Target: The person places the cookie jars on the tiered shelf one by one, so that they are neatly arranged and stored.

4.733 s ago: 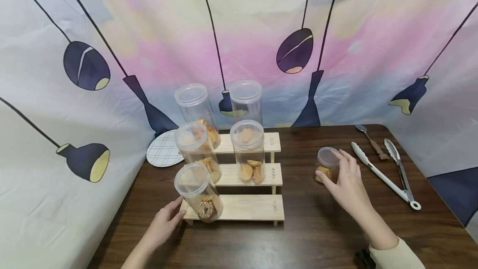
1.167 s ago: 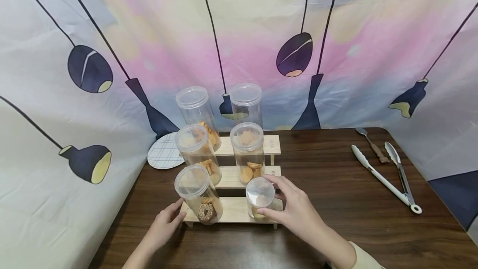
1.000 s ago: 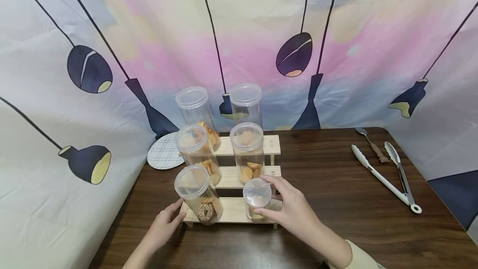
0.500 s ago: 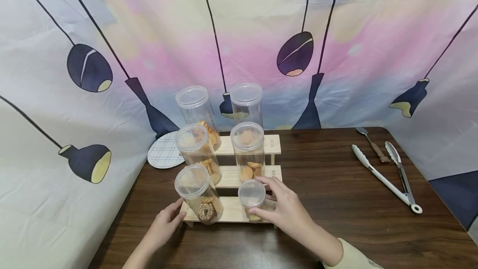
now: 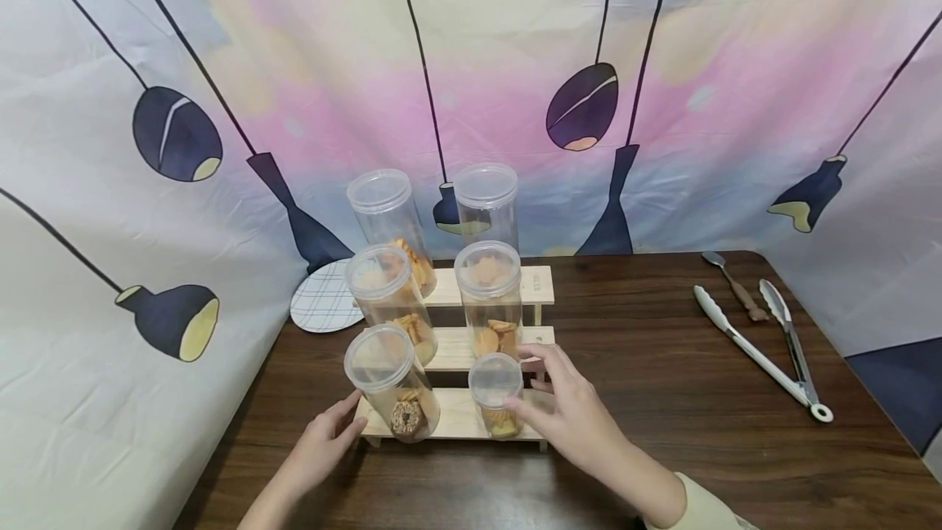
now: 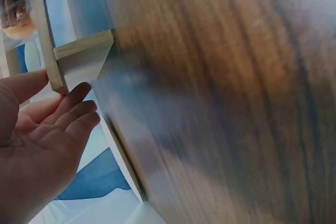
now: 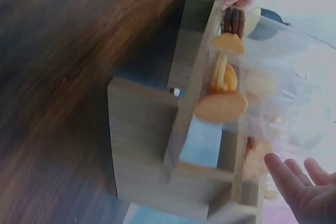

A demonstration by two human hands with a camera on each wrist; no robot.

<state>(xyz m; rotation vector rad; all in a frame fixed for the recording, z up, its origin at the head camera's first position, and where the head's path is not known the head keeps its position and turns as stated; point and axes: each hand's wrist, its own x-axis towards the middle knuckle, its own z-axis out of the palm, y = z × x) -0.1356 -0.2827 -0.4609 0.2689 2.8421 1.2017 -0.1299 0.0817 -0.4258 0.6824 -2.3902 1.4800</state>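
In the head view, a short clear jar with biscuits [image 5: 500, 419] stands upright on the right part of the lowest step of a wooden tiered stand [image 5: 458, 415]. My right hand [image 5: 577, 415] is just right of that jar, fingers spread and the thumb tip at its side. The right wrist view shows the fingers [image 7: 294, 177] loose with nothing gripped. My left hand [image 5: 320, 444] pinches the left end of the lowest step, thumb above and fingers beneath, as the left wrist view shows. A tall jar [image 5: 390, 379] holding a seeded ring biscuit stands beside it.
Several tall lidded jars, among them a jar of round biscuits [image 5: 488, 301], stand on the upper steps. A checked plate [image 5: 324, 297] lies behind at left. Tongs [image 5: 761, 354] and a wooden-handled spoon [image 5: 739, 289] lie on the dark table at right. A printed cloth [image 5: 515, 88] hangs behind.
My right hand has carried the short jar from the table at right onto the lowest step, shifted it left there, and loosened its fingers from it. The left hand stays at the stand.
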